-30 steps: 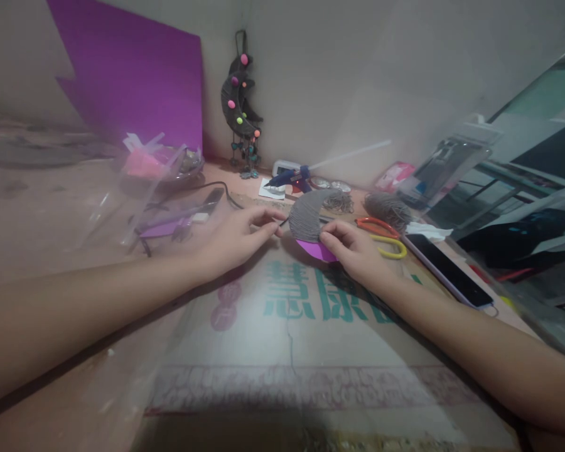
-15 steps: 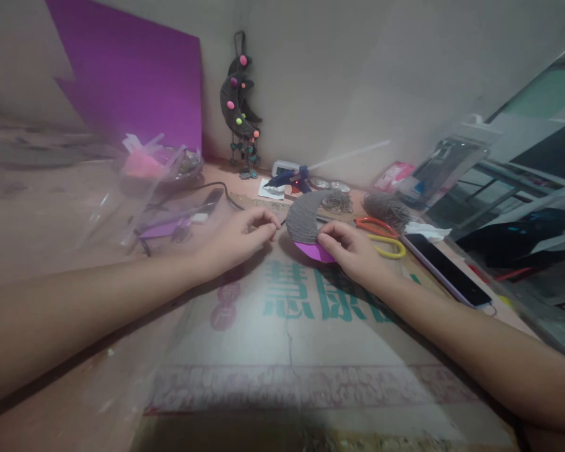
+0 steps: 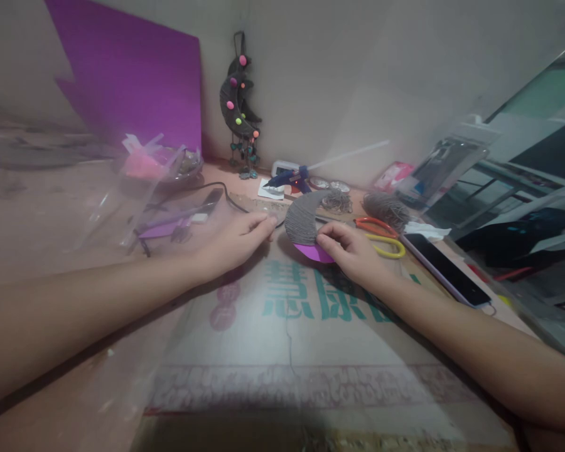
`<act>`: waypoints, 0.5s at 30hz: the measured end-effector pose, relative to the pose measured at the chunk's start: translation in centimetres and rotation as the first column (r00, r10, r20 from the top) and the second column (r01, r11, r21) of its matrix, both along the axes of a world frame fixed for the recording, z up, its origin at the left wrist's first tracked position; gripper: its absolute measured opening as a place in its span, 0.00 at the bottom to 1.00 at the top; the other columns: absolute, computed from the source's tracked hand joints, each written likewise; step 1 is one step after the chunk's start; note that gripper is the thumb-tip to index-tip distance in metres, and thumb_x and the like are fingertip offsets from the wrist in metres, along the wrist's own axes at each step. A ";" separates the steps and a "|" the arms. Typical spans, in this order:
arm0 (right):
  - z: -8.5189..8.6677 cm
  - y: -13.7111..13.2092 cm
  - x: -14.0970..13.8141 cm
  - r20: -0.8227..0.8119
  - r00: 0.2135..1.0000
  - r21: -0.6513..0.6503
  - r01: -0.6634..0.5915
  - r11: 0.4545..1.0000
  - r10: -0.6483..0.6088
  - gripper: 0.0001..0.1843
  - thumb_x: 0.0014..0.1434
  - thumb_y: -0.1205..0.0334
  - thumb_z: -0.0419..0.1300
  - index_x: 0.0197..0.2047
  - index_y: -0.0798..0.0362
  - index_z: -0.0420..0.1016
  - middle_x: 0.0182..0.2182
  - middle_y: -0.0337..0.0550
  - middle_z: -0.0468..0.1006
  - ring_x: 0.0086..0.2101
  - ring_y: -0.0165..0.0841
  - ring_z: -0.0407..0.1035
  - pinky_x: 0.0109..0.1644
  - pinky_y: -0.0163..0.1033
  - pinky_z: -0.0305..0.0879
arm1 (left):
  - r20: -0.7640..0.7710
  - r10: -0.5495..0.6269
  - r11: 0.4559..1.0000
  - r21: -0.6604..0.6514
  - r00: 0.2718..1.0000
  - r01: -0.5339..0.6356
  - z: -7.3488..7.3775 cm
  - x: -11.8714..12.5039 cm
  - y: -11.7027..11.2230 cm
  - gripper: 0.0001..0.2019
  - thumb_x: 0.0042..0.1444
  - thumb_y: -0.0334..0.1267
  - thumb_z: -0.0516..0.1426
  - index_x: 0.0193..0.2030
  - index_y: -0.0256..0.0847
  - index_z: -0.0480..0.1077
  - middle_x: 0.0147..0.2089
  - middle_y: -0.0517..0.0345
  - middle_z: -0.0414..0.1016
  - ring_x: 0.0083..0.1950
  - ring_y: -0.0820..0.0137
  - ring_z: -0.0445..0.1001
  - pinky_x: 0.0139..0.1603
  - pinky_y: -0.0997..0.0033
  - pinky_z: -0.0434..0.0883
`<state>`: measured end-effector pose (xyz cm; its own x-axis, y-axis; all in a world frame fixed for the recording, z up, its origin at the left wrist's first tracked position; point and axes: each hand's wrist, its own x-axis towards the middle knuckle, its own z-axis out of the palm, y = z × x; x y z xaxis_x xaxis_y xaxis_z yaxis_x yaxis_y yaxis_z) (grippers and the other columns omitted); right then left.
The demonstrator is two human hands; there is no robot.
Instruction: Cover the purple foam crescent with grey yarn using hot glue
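A purple crescent cutout, mostly wrapped in grey yarn [image 3: 304,220], stands tilted on the cardboard sheet [image 3: 287,333]. My right hand [image 3: 351,251] pinches its lower purple end, fingers closed on it. My left hand [image 3: 238,240] lies just left of the crescent with fingers pressed together on the grey yarn strand that runs to it. A loose grey yarn bundle [image 3: 387,208] lies behind my right hand.
Orange and yellow scissors [image 3: 381,235] and a dark phone [image 3: 445,267] lie to the right. A blue glue gun [image 3: 289,179] sits at the back. A finished moon ornament [image 3: 239,103] hangs on the wall beside a purple sheet [image 3: 132,78]. Plastic bags [image 3: 145,166] and a cable lie left.
My left hand has lowered slightly and flattened toward the table, still on the strand. The crescent and my right hand shifted a little left.
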<state>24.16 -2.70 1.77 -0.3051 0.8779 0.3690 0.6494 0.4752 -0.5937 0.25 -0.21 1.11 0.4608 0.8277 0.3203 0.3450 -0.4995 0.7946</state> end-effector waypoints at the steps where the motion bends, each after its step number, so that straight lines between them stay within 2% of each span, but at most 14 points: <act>1: 0.0 0.0 0.0 0.003 1.000 0.000 -0.002 1.000 0.002 0.09 0.61 0.59 0.55 0.31 0.53 0.68 0.27 0.37 0.71 0.29 0.30 0.65 0.35 0.34 0.59 | -0.007 0.001 1.000 0.009 1.000 -0.001 0.1 0.0 0.0 0.18 0.64 0.44 0.45 0.26 0.41 0.64 0.27 0.62 0.66 0.31 0.71 0.66 0.35 0.70 0.63; 8: 0.2 -0.2 -0.3 0.029 0.999 0.027 -0.016 1.000 0.016 0.08 0.61 0.60 0.54 0.31 0.53 0.68 0.27 0.38 0.73 0.29 0.30 0.66 0.35 0.34 0.60 | 0.003 0.014 1.000 -0.008 1.000 -0.014 -0.2 0.1 0.0 0.13 0.59 0.47 0.53 0.35 0.40 0.71 0.35 0.58 0.75 0.38 0.67 0.71 0.40 0.68 0.67; 15: 0.2 -0.3 -0.2 0.061 0.998 0.057 -0.027 0.998 0.024 0.08 0.61 0.61 0.55 0.31 0.53 0.69 0.28 0.39 0.74 0.30 0.30 0.66 0.35 0.34 0.60 | 0.036 0.010 1.000 -0.027 0.999 -0.009 -0.4 0.1 0.0 0.08 0.56 0.43 0.57 0.36 0.41 0.71 0.36 0.60 0.75 0.39 0.68 0.72 0.43 0.67 0.68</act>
